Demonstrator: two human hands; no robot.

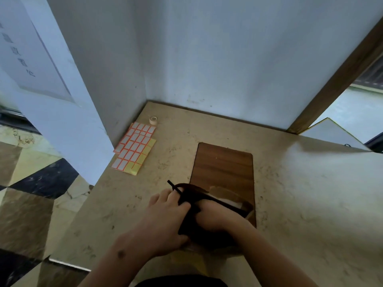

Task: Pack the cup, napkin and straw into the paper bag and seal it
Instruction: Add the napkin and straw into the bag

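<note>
- Near the front edge of the desk (290, 183): a paper bag (228, 200), lying or leaning over the lower end of a wooden board (223, 164) set in the desk top.
- Left hand (165, 220) closed on the dark mouth of the bag, at its left side, fingers folded over the rim.
- Right hand (213, 214) pushed in at the bag opening, fingers partly hidden by the dark rim; cannot tell whether closed on something or only pressing.
- A thin dark straw (173, 185) sticking out up and left from the bag mouth, touching the left fingers.
- Something pale visible inside the bag, maybe the napkin; too dim to be sure. Cup not visible; probably inside already, but only a guess.
- Step in hand, by judgement: last things going in, straw not fully inside.
- Next move calls for: pushing the straw down along the bag, taking the right hand out, folding the mouth flat.
- For sealing: sticker sheets (134, 148) and a small tape roll (153, 119) near the back left corner of the desk, well apart from the bag; one hand free for reaching there.
</note>
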